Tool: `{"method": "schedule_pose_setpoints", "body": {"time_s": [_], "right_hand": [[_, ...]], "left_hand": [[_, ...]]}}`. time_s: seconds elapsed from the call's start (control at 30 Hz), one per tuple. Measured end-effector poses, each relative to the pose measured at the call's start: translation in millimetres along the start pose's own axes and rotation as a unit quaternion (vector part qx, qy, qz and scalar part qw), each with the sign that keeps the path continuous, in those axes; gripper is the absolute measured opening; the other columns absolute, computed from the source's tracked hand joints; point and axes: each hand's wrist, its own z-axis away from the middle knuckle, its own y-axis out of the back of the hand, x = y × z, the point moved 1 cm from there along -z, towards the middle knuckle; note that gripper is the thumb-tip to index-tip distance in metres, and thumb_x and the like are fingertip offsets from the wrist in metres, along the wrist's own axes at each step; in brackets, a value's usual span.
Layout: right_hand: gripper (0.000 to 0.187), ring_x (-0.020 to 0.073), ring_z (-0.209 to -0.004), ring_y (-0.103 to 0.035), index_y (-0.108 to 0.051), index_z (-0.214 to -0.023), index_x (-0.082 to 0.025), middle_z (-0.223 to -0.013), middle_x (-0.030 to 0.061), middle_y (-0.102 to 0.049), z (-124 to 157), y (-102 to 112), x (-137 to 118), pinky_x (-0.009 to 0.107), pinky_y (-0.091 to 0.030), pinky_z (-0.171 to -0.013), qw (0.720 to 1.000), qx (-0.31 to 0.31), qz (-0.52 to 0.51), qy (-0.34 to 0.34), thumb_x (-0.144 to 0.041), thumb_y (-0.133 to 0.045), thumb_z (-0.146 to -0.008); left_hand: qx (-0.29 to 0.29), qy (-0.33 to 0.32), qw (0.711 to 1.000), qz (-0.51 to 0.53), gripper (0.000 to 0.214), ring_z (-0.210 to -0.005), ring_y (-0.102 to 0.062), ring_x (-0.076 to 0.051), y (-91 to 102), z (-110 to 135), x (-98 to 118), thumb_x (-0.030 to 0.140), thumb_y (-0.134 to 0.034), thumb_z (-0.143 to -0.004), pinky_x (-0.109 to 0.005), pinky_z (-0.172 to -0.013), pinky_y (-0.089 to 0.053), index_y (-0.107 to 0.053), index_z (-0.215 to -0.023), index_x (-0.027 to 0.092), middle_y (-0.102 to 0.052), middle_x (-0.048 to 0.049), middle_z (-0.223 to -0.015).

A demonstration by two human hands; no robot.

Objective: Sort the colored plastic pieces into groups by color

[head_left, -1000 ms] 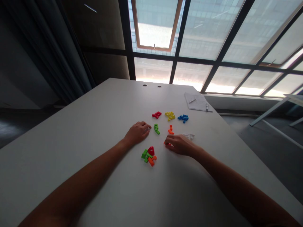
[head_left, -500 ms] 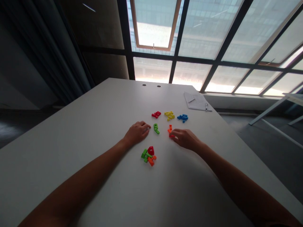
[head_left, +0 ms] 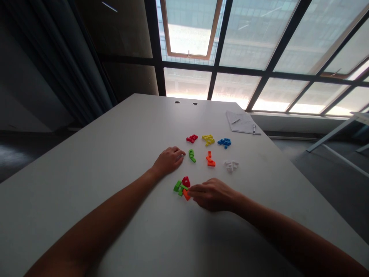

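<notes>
On the white table (head_left: 138, 238), my right hand (head_left: 213, 194) reaches into a small mixed pile, its fingers pinched at an orange plastic piece (head_left: 186, 195) and partly covering it. Green pieces (head_left: 177, 186) and a red piece (head_left: 186, 181) lie against that orange one. My left hand (head_left: 168, 161) rests on the tabletop with fingers loosely bent and a small gap by the thumb. Just right of its fingertips lie green pieces (head_left: 192, 156). Farther right are orange pieces (head_left: 210, 159) and white pieces (head_left: 231, 166), both untouched.
Behind these, red pieces (head_left: 192, 138), yellow pieces (head_left: 208, 140) and blue pieces (head_left: 224, 142) form separate groups. Paper sheets (head_left: 245, 125) with pens lie near the table's right edge. Two round holes (head_left: 177, 102) sit at the far edge, before large windows.
My right hand has left the orange group and come nearer and left to the mixed pile. The white pieces it had covered now show. My left hand stays in place.
</notes>
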Motion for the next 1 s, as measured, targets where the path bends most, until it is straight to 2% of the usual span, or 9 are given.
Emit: {"method": "schedule_pose_setpoints", "body": {"time_s": [0.1,0.23,0.37,0.47,0.67,0.77,0.87,1.0], "right_hand": [[0.029,0.0143,-0.073,-0.068,-0.075,-0.114,-0.019,-0.114,0.0096,-0.078,3.3,3.1,13.2,0.028,-0.042,-0.062,1.0,-0.009,0.001,-0.003,-0.02,-0.046,-0.106],[0.027,0.0155,-0.077,-0.068,-0.075,-0.114,-0.02,-0.111,0.0101,-0.078,14.2,10.0,41.5,0.027,-0.043,-0.066,0.999,-0.005,-0.003,-0.034,-0.019,-0.052,-0.101],[0.027,0.0166,-0.076,-0.067,-0.076,-0.11,-0.019,-0.103,0.0106,-0.078,25.4,12.9,66.7,0.027,-0.044,-0.068,0.994,0.005,0.01,-0.106,-0.022,-0.051,-0.102],[0.028,0.0177,-0.075,-0.066,-0.077,-0.11,-0.019,-0.096,0.0103,-0.077,28.9,13.2,75.2,0.027,-0.044,-0.069,0.985,-0.002,0.029,-0.168,-0.025,-0.051,-0.102],[0.034,0.0162,-0.068,-0.062,-0.076,-0.097,-0.017,-0.087,0.0077,-0.074,24.9,17.1,73.4,0.027,-0.033,-0.061,0.974,-0.027,0.1,-0.202,-0.022,-0.044,-0.105],[0.033,0.0163,-0.069,-0.064,-0.076,-0.098,-0.016,-0.088,0.0079,-0.075,22.5,18.4,70.0,0.026,-0.032,-0.06,0.968,-0.02,0.116,-0.222,-0.021,-0.044,-0.106],[0.031,0.0177,-0.078,-0.069,-0.076,-0.111,-0.017,-0.105,0.0112,-0.079,19.3,15.1,60.4,0.026,-0.041,-0.064,0.972,0.02,0.1,-0.21,-0.021,-0.045,-0.107],[0.037,0.02,-0.092,-0.074,-0.068,-0.138,-0.019,-0.135,0.0146,-0.073,10.6,4.6,35.1,0.029,-0.052,-0.074,0.991,0.039,0.05,-0.121,-0.021,-0.047,-0.107]], "left_hand": [[0.001,-0.002,1.0,-0.001,0.031,-0.109,-0.065,-0.027,-0.1,0.4,0.2,0.033,-0.055,-0.101,-0.041,-0.1,-0.054,-0.076,-0.123,0.026,-0.071,-0.0084,-0.119],[0.0,-0.002,1.0,-0.003,0.032,-0.108,-0.066,-0.026,0.5,1.3,0.6,0.032,-0.055,-0.101,-0.041,-0.099,-0.055,-0.076,-0.124,0.026,-0.072,-0.0089,-0.119],[-0.003,0.0,1.0,-0.002,0.031,-0.107,-0.066,-0.026,1.6,1.5,1.1,0.032,-0.055,-0.1,-0.04,-0.098,-0.055,-0.076,-0.123,0.026,-0.072,-0.0089,-0.118],[-0.004,-0.001,1.0,-0.002,0.031,-0.107,-0.066,-0.026,2.1,1.1,1.4,0.032,-0.055,-0.1,-0.04,-0.097,-0.056,-0.076,-0.122,0.026,-0.072,-0.0089,-0.118],[-0.005,-0.004,1.0,-0.001,0.031,-0.107,-0.066,-0.026,1.7,0.8,1.4,0.032,-0.055,-0.101,-0.039,-0.096,-0.055,-0.076,-0.123,0.026,-0.072,-0.0088,-0.118],[-0.004,-0.003,1.0,-0.002,0.031,-0.107,-0.066,-0.026,1.2,0.7,1.1,0.032,-0.055,-0.1,-0.039,-0.097,-0.055,-0.076,-0.123,0.027,-0.071,-0.0087,-0.118],[-0.005,-0.002,1.0,-0.003,0.031,-0.107,-0.066,-0.026,1.3,0.7,1.2,0.031,-0.056,-0.1,-0.04,-0.097,-0.055,-0.076,-0.123,0.026,-0.072,-0.0085,-0.118],[-0.001,-0.003,1.0,-0.005,0.03,-0.107,-0.066,-0.027,1.6,0.9,1.5,0.031,-0.057,-0.1,-0.04,-0.096,-0.055,-0.076,-0.122,0.026,-0.072,-0.0082,-0.118]]}}
